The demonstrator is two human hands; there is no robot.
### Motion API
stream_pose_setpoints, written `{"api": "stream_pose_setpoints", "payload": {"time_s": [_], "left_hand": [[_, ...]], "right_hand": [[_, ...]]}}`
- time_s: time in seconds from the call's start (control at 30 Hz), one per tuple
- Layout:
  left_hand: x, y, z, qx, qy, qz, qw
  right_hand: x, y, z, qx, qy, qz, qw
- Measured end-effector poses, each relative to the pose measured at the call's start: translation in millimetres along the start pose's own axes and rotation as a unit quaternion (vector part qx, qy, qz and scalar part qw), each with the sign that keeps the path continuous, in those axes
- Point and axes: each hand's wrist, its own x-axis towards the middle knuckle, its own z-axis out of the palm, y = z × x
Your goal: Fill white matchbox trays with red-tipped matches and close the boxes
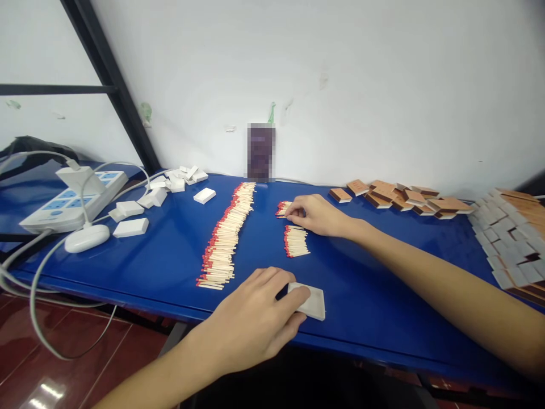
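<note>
My left hand [266,315] grips a small white matchbox tray [314,304] near the table's front edge, thumb over its near end. The tray's hollow side faces up; part of it is hidden under the fingers. Farther back, my right hand [317,215] is closed in a pinch at the stick ends of a small group of red-headed matches [281,209]. Its fingertips partly cover that group. Just in front of it lies another small group of matches [297,241]. To the left, a long row of matches [227,238] runs from front to back, heads pointing left.
White matchbox trays [130,227] lie scattered at the left, beside a power strip [72,199] with cables. Brown matchbox sleeves [385,191] are heaped at the back right. Stacked matchboxes [511,238] stand at the far right. A blurred dark object [260,152] leans against the wall.
</note>
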Motion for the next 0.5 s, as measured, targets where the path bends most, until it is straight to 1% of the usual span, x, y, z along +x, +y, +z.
{"api": "stream_pose_setpoints", "payload": {"time_s": [0.2,0.33,0.5], "left_hand": [[0.3,-1.2,0.6,0.002,0.004,0.003,1.000],[0.9,-1.3,0.2,0.005,0.009,0.004,1.000],[-0.2,-1.6,0.7,0.002,0.007,0.002,1.000]], "right_hand": [[-2.1,-0.2,-3.9,-0.009,-0.001,-0.001,1.000],[-2.0,-0.3,-4.3,0.001,-0.014,0.002,1.000],[-1.2,-2.7,-3.4,0.015,-0.019,-0.021,0.999]]}}
